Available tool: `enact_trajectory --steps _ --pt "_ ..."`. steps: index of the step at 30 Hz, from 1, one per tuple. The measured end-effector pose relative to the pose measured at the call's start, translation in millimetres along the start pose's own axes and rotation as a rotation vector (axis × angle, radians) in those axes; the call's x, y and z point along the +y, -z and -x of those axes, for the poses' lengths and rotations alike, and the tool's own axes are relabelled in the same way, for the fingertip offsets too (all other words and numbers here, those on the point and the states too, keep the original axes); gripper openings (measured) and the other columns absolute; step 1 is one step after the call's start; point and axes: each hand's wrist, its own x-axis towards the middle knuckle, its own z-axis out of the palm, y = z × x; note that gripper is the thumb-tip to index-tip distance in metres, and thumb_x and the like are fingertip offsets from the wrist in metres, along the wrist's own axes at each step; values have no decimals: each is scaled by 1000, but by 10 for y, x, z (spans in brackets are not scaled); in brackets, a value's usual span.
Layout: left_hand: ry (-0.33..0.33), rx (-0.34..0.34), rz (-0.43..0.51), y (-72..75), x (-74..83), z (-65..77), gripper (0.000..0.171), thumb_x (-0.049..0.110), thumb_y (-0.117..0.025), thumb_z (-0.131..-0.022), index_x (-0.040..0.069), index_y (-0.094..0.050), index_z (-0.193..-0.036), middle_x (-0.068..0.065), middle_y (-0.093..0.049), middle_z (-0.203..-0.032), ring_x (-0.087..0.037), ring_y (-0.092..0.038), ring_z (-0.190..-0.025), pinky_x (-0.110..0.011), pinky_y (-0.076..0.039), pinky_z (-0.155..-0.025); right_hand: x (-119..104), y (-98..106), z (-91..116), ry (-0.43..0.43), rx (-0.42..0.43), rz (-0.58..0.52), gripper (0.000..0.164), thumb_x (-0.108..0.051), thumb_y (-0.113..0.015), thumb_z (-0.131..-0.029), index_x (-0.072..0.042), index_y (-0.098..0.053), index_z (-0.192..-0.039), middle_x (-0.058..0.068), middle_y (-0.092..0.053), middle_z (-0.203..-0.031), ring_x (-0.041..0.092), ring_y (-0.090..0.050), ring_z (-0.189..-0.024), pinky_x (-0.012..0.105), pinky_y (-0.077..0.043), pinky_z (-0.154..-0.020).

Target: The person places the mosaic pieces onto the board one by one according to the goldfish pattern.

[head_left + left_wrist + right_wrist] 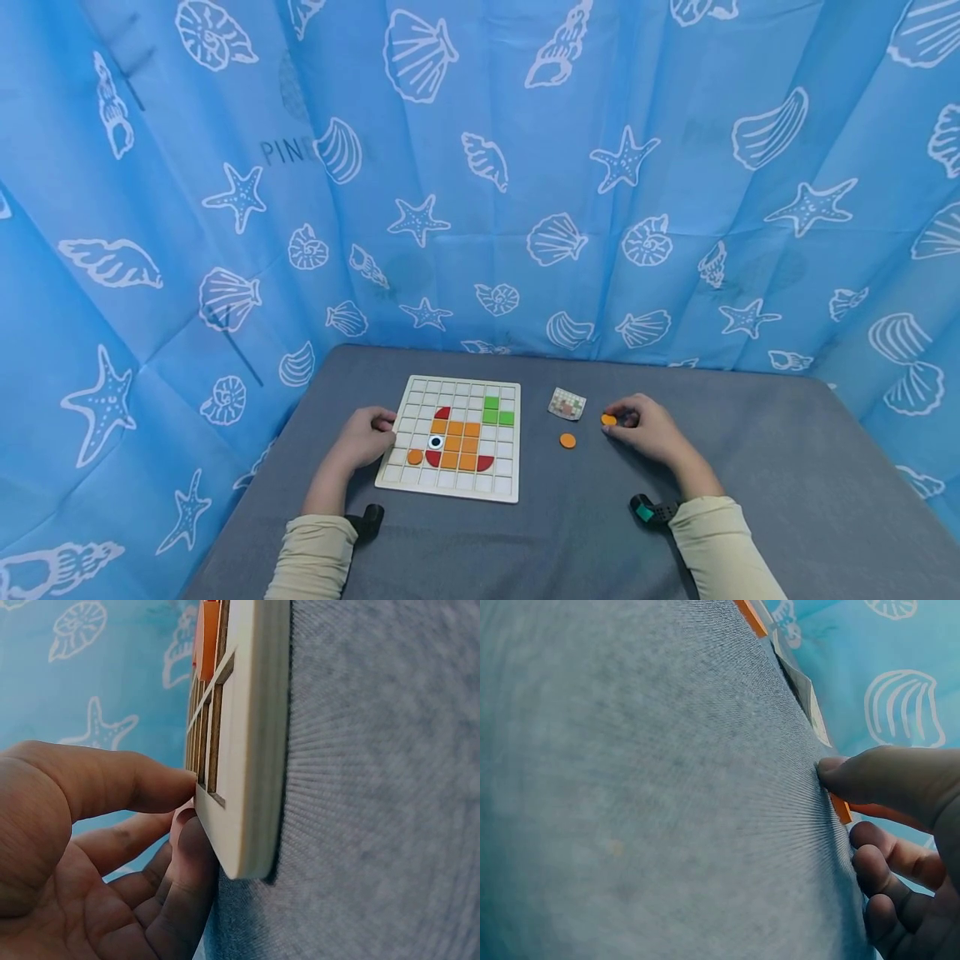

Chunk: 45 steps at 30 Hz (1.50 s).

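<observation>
My left hand [363,437] pinches the left edge of a pale wooden grid board [482,492]. Thumb on the rim and fingers at the side show in the left wrist view. Orange squares [452,443], red quarter-round pieces [485,462], green squares [491,402], an eye piece [436,442] and an orange disc [415,457] sit on the grid. To the right of the board, my right hand [651,429] pinches an orange disc [608,420] between thumb and finger, low at the cloth. In the right wrist view the thumb partly hides that disc [841,808].
A second loose orange disc [567,440] lies between board and right hand. Behind it is a small patterned card [567,403], bent up at one edge. Grey cloth [525,550] covers the table, and a blue shell-print curtain [480,208] hangs along the back and left.
</observation>
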Motion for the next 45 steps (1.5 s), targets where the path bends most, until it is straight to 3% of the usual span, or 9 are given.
enact_trajectory --steps 11,25,32,45 --pt "11 0 5 4 11 2 36 4 -63 -91 -1 -69 -126 -12 -65 -104 -24 -59 -89 -36 -48 -74 -14 6 -11 -34 -3 3 21 -17 -80 -93 -3 -78 -109 15 -65 -110 20 -55 -88 32 -45 -75" --pt "2 -7 5 17 17 28 37 5 -63 -92 -2 -69 -127 -13 -66 -104 -24 -60 -88 -36 -49 -74 -61 17 -35 1 -5 -37 23 -16 -77 -95 -2 -75 -114 14 -74 -108 19 -60 -81 31 -49 -65" --pt "3 -5 14 19 32 18 36 5 -63 -91 -2 -70 -126 -13 -66 -103 -24 -60 -88 -34 -48 -73 -247 65 -54 62 18 -48 24 -19 -78 -96 -5 -76 -115 13 -74 -112 20 -65 -91 31 -53 -73" --pt "1 -5 -4 10 10 1 36 4 -63 -90 -2 -70 -125 -12 -65 -102 -23 -59 -87 -34 -48 -72 -724 -40 -245 184 15 -129 22 -13 -79 -95 -6 -76 -115 15 -74 -115 23 -65 -89 30 -54 -70"
